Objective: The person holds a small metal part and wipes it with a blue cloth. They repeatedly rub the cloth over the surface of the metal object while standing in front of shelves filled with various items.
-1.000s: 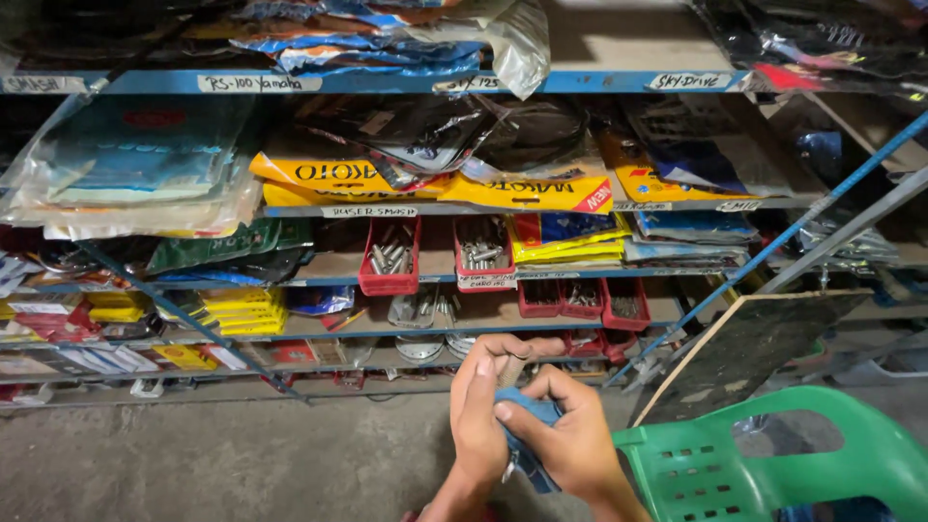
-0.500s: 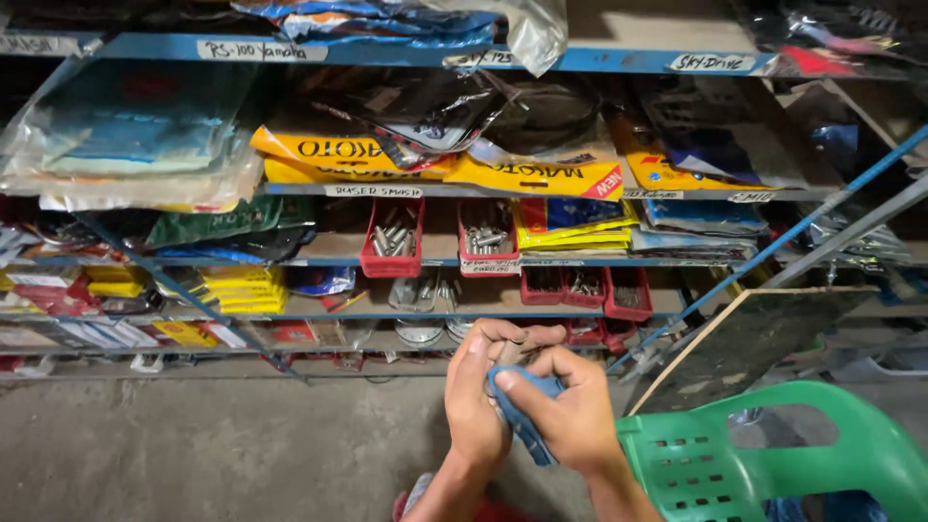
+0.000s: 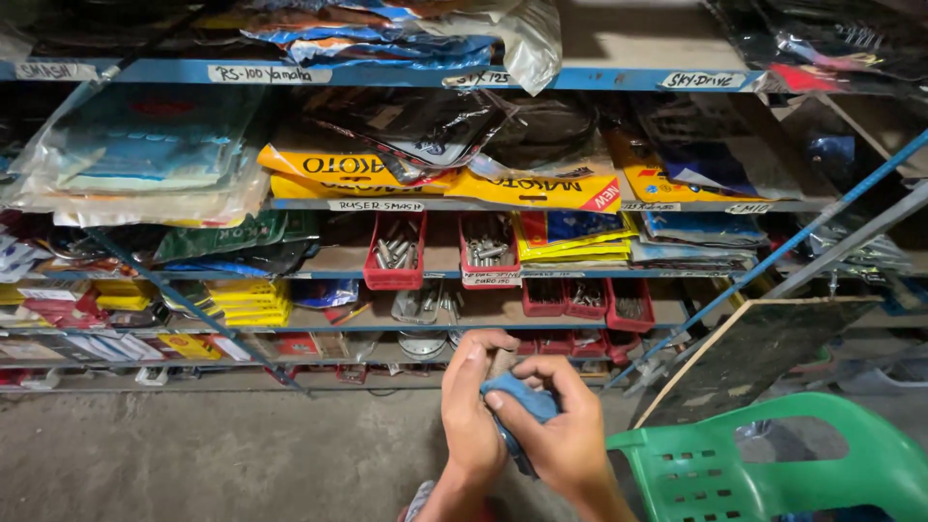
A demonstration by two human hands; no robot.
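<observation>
Two hands pinch a small soft blue cloth pad [image 3: 522,398] between them: my right hand [image 3: 553,435] wraps it, my left hand [image 3: 474,411] closes alongside. Just right, a green slatted plastic chair [image 3: 773,464]; beyond, red plastic bins [image 3: 394,253] of metal bolts.

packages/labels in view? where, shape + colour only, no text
White label strips: along the blue top shelf edge, small rectangles.
Yellow packets: second shelf, centre, flat, with red corner.
Clear plastic bags: second shelf, left, flat, bluish contents.
Yellow boxes: lower left shelf, stacked.
Red bins: third shelf, centre, holding metal parts.
</observation>
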